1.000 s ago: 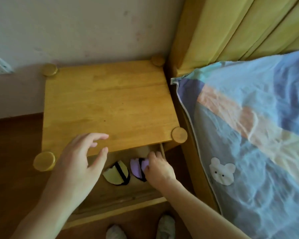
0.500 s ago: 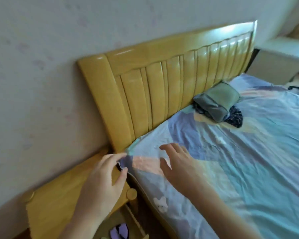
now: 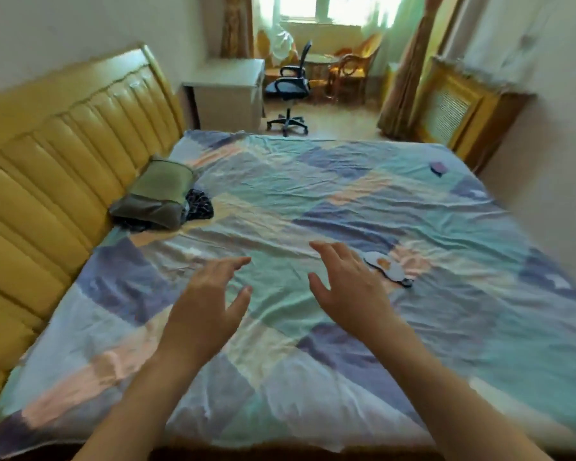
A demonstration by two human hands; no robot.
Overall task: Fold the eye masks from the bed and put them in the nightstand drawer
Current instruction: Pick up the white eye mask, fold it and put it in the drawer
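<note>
Head view: both the left hand (image 3: 210, 304) and right hand (image 3: 348, 287) hover empty, fingers spread, over the bed (image 3: 280, 377); a light eye mask (image 3: 387, 268) lies unfolded beside the right hand, a purple one (image 3: 437, 168) at the far edge; neither yet folded or stowed.

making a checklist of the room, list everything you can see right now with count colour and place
eye mask: 1, pale with an orange patch, on the bed by the right hand
small purple item: 1, far right of the bed, maybe another mask
bed sheet: 1, pastel patchwork
pillow: 1, olive green, against the headboard
headboard: 1, yellow wood, left
office chair: 1, black, beyond the bed
desk: 1, pale, beside the chair
left hand: open, over the sheet
right hand: open, over the sheet
</note>
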